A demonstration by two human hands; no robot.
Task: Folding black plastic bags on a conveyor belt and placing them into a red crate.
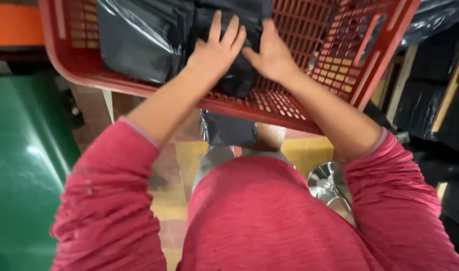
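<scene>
A red plastic basket with slotted walls fills the top of the head view. Inside it lie dark grey plastic mailer bags, stacked on the left side. My left hand lies flat on a dark bag in the middle of the basket, fingers spread. My right hand presses on the same bag just beside it, fingertips touching the left hand. Whether either hand grips the bag is not clear. My red sleeves reach up from below.
A green surface lies at the left. A shiny metal stool base stands on the tiled floor at lower right. Dark plastic bags and wooden slats stand at the right. A grey bag hangs under the basket.
</scene>
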